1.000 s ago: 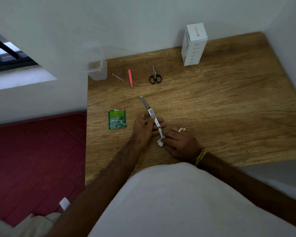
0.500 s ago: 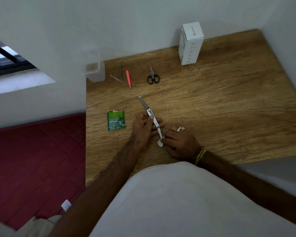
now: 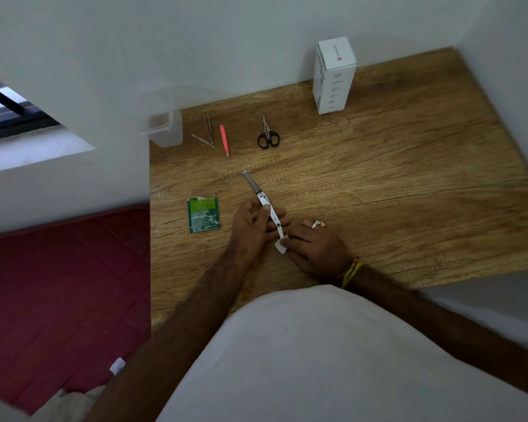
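1. While the left hand (image 3: 247, 226) curls round the middle of the razor (image 3: 261, 196), thumb on top, it holds the tool slanted over the desk (image 3: 378, 184), probably to steady the near end for cleaning.
2. The right hand (image 3: 317, 248) pinches a small white pad (image 3: 281, 245) against that near end, which looks like wiping.
3. The razor sits just right of the green sachet (image 3: 204, 214). The sachet is torn along its top and is likely where the pad came from.
4. Beyond the sachet, tweezers (image 3: 207, 134), a pink stick (image 3: 224, 140) and scissors (image 3: 268, 137) lie in a row, seemingly awaiting their turn.
5. Far beyond and right of the sachet, a white box (image 3: 334, 76) stands upright against the wall.
6. The box bears a small red logo and grey lines too small to read. The sachet's print is equally unreadable.
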Motion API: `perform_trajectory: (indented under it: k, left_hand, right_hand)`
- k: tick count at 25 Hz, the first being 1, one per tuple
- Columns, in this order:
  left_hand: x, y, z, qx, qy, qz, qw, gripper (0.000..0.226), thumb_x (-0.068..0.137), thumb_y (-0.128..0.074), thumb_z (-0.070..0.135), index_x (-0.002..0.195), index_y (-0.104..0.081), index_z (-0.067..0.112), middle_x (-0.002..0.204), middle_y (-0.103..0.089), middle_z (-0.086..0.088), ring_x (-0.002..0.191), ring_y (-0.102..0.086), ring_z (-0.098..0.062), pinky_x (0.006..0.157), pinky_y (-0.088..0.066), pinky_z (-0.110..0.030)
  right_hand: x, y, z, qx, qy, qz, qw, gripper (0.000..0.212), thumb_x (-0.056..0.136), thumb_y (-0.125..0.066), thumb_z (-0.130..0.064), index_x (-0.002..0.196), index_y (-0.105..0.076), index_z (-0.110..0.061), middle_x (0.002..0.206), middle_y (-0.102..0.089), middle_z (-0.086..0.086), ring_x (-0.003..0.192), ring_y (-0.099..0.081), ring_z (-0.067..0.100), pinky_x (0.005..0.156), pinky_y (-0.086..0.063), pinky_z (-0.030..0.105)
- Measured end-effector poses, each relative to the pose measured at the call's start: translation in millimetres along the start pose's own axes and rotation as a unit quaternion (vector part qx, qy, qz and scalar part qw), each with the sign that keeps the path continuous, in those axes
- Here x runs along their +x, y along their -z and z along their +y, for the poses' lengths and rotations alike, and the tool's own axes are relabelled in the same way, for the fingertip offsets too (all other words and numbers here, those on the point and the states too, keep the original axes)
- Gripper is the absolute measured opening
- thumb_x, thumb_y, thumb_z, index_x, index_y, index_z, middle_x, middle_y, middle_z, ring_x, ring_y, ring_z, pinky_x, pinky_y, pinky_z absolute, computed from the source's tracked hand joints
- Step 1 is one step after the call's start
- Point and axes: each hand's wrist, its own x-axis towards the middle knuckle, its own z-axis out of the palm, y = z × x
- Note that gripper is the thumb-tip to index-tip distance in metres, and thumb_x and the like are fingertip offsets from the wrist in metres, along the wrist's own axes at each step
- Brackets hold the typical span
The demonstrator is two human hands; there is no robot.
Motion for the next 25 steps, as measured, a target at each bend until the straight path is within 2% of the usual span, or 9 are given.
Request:
perform_trajectory:
  k: [7,12,22,25]
  left_hand:
    - [1.3,0.6,-1.5,-0.001,0.002,-0.002,1.0,0.019,0.106,-0.045,0.015,0.122,-0.052,0.006,0.108,-0.073,-0.016,0.091,-0.075,-0.027,0.073,-0.063,-0.038]
    - [0.6,1.2,-0.7,-0.006,-0.003,-0.006,1.0,0.017,0.106,-0.045,0.012,0.121,-0.051,0.008,0.108,-0.072,-0.018,0.087,-0.075,-0.025,0.07,-0.063,-0.035]
    - [-1.2,0.9,3.0,-0.007,0.005,-0.004,1.0,0.021,0.106,-0.045,0.011,0.124,-0.051,0.004,0.109,-0.072,-0.018,0.079,-0.075,-0.015,0.061,-0.06,-0.026]
    - [-2.0,-0.1,2.1,-0.003,0.007,-0.003,1.0,0.02,0.106,-0.046,0.013,0.123,-0.051,0.005,0.11,-0.072,-0.018,0.083,-0.075,-0.018,0.06,-0.06,-0.026]
  right_hand:
    - [5.2,2.6,-4.7,-0.002,-0.016,0.02,1.0,0.02,0.092,-0.059,-0.014,0.1,-0.073,-0.004,0.098,-0.07,0.01,0.086,-0.06,0.027,0.076,-0.05,0.038]
    - [6.6,4.0,-6.3,0.0,-0.016,0.036,0.999,0.027,0.099,-0.051,-0.017,0.101,-0.073,-0.002,0.099,-0.069,0.012,0.084,-0.062,0.029,0.075,-0.052,0.039]
    - [5.8,2.0,-4.3,-0.011,-0.037,0.026,0.999,0.024,0.091,-0.057,-0.012,0.106,-0.072,-0.001,0.105,-0.069,0.013,0.089,-0.059,0.026,0.077,-0.051,0.037]
    - [3.6,2.1,-2.4,0.003,-0.056,0.038,0.998,0.023,0.091,-0.057,-0.011,0.105,-0.072,0.0,0.105,-0.069,0.014,0.091,-0.059,0.027,0.082,-0.047,0.036]
